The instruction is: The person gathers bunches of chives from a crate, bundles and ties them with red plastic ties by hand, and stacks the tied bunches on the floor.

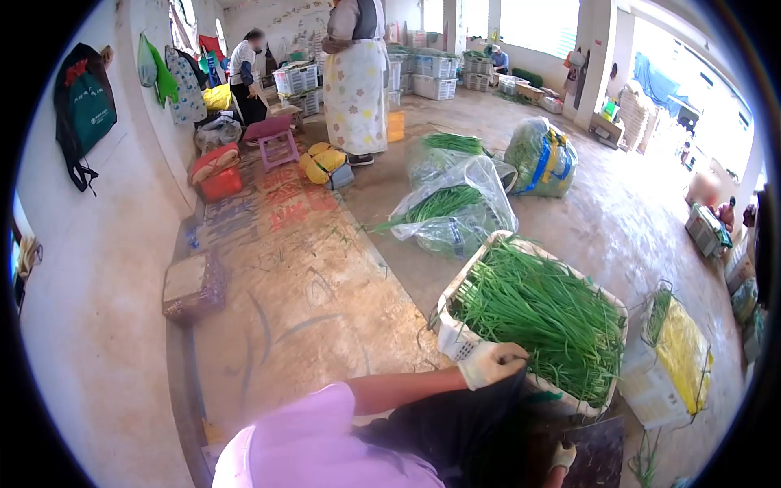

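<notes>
A white plastic crate point(458, 331) heaped with long green stalks like chives point(541, 305) stands in front of me. My left hand point(492, 363), in a pale glove with the fingertips bare, is at the crate's near side by my dark-clad knee. Its fingers are curled in; whatever they may hold is hidden. Lower down, at the bottom edge, my right hand point(561, 458) shows only in part, also gloved. Its fingers look bent together beside a dark flat surface point(598, 443), and I cannot make out anything between them.
Clear plastic bags with green stalks point(455, 207) and a tied bag point(541, 159) lie beyond the crate. On the right is a white box with yellow wrap point(682, 358). A wrapped block point(193, 286) sits by the left wall. An aproned person point(355, 89) stands farther back.
</notes>
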Available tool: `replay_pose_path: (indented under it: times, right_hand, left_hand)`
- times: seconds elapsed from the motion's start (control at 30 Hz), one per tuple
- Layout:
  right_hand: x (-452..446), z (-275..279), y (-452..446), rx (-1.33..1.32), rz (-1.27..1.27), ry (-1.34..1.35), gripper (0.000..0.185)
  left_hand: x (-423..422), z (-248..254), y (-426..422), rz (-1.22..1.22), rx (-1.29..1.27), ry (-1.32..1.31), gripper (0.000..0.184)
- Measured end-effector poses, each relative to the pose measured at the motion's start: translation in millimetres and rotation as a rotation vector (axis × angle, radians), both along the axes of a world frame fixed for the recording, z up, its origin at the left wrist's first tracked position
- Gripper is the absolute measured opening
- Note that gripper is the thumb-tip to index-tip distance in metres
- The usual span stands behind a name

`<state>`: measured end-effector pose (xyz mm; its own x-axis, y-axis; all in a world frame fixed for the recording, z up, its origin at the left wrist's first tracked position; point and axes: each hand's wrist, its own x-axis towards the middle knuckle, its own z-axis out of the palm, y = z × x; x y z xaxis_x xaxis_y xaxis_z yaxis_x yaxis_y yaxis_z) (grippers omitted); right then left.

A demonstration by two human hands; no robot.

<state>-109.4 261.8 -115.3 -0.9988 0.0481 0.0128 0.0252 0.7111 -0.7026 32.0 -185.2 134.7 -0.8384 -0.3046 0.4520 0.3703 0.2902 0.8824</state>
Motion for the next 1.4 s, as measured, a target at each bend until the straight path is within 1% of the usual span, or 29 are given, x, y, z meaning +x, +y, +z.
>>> replay_pose_path:
  times: [0.07, 0.1, 0.13, 0.17, 0.2, 0.27, 0.3, 0.33, 0.4, 0.53, 0.63, 0.8, 0.83, 0.87, 0.9, 0.93, 0.97, 1.0, 1.03, 1.07, 1.1, 1.13, 1.17, 1.2, 1.23, 1.27, 1.33, 1.37, 1.4]
  right_hand:
    - [10.9, -3.2, -5.7, 0.127, -0.045, 0.049, 0.027]
    - [15.5, 1.7, -9.8, 0.171, -0.061, 0.052, 0.025]
    - [12.3, -5.8, -8.6, 0.169, -0.059, 0.048, 0.025]
    - [10.8, -12.9, -5.9, 0.157, -0.066, 0.026, 0.025]
    - [9.8, -14.0, -5.7, 0.145, -0.075, 0.007, 0.025]
    - [13.2, -20.9, -8.5, 0.114, -0.096, 0.019, 0.028]
    - [15.6, -24.2, -9.0, 0.087, -0.113, 0.033, 0.030]
    - [15.1, -25.4, -8.5, 0.085, -0.108, 0.029, 0.030]
    - [13.7, -27.5, -9.1, 0.031, -0.122, 0.032, 0.034]
    - [13.6, -28.6, -8.8, 0.033, -0.143, 0.011, 0.036]
    - [13.2, -30.7, -11.1, 0.097, -0.153, 0.002, 0.040]
    - [12.4, -35.1, -11.4, 0.234, -0.153, 0.065, 0.050]
    - [14.3, -22.1, -21.9, 0.232, -0.154, 0.067, 0.050]
    - [20.0, 5.1, -40.0, 0.183, -0.147, -0.021, 0.050]
    - [29.3, 22.7, -37.7, 0.142, -0.157, -0.111, 0.051]
    - [29.1, 6.6, -33.8, -0.085, -0.101, 0.060, 0.050]
    - [34.0, 8.4, -33.2, 0.113, -0.061, 0.106, 0.051]
    - [32.6, 6.8, -31.3, 0.151, -0.079, 0.036, 0.051]
    - [52.1, 78.4, -53.8, 0.016, -0.037, -0.169, 0.053]
    - [54.4, 40.2, -49.0, 0.272, -0.170, 0.075, 0.047]
    - [57.0, 52.2, -55.3, 0.242, -0.196, 0.052, 0.036]
    - [61.5, 72.4, -58.4, 0.142, -0.202, -0.018, 0.032]
    - [62.4, 60.1, -57.9, 0.121, -0.251, 0.063, 0.026]
    - [65.9, 69.1, -61.0, 0.142, -0.270, 0.004, 0.024]
    - [68.9, 65.1, -64.1, 0.142, -0.310, 0.081, 0.021]
    - [71.4, 61.2, -66.8, 0.170, -0.338, 0.144, 0.018]
    - [74.2, 60.6, -69.4, 0.170, -0.334, 0.247, 0.015]
    - [75.4, 63.5, -69.4, 0.196, -0.332, 0.279, 0.015]
    - [74.9, 64.5, -69.1, 0.194, -0.339, 0.280, 0.015]
  left_hand:
    - [-16.4, 14.2, 10.9, -0.145, -0.032, -0.006, 0.018]
    - [-28.2, 12.7, 17.9, -0.163, -0.029, 0.012, 0.018]
    - [-41.0, 6.6, 27.1, -0.179, -0.026, 0.028, 0.018]
    - [-52.3, 0.3, 36.0, -0.180, -0.012, -0.015, 0.018]
    - [-54.7, 4.5, 39.9, -0.181, -0.013, -0.018, 0.018]
    - [-55.5, 11.1, 50.3, -0.214, -0.140, 0.023, 0.019]
    - [-55.2, 6.7, 51.5, -0.190, -0.280, -0.004, 0.021]
    - [-57.6, 0.7, 53.4, -0.186, -0.281, -0.009, 0.021]
    - [-59.2, -3.3, 56.5, -0.165, -0.388, 0.151, 0.023]
    - [-57.0, -3.4, 57.1, -0.180, -0.363, 0.063, 0.024]
    - [-55.3, -0.8, 58.5, -0.163, -0.386, 0.081, 0.023]
    - [-52.1, 4.5, 60.8, -0.169, -0.412, 0.050, 0.023]
    - [-51.6, 4.2, 60.6, -0.173, -0.410, 0.030, 0.023]
    - [-50.1, 6.6, 56.7, -0.177, -0.409, 0.032, 0.023]
    - [-48.1, 10.6, 53.3, -0.162, -0.429, 0.003, 0.025]
    - [-47.4, 14.8, 55.8, -0.172, -0.441, -0.023, 0.028]
    - [-46.0, 19.3, 53.5, -0.211, -0.417, -0.081, 0.031]
    - [-45.7, 22.8, 54.4, -0.173, -0.433, -0.091, 0.031]
    - [-55.9, -0.9, 55.7, -0.132, -0.324, -0.088, 0.030]
    - [-61.7, -3.6, 53.4, -0.155, -0.215, -0.021, 0.026]
    - [-67.4, -3.0, 49.9, -0.172, -0.150, 0.001, 0.021]
    - [-73.2, -0.2, 51.7, -0.177, -0.016, -0.088, 0.020]
    - [-81.2, 1.0, 49.2, -0.244, 0.141, -0.186, 0.020]
    - [-98.0, -10.6, 44.9, -0.238, 0.078, -0.108, 0.020]
    - [-106.2, -4.7, 47.7, -0.231, 0.095, -0.161, 0.018]
    - [-121.2, -10.6, 45.4, -0.229, 0.035, -0.161, 0.022]
    - [-144.1, -8.9, 48.9, -0.259, -0.009, -0.211, 0.022]
    - [-155.4, -3.8, 51.2, -0.233, -0.169, -0.217, 0.026]
    - [-168.5, -6.0, 54.7, -0.239, -0.172, -0.215, 0.026]
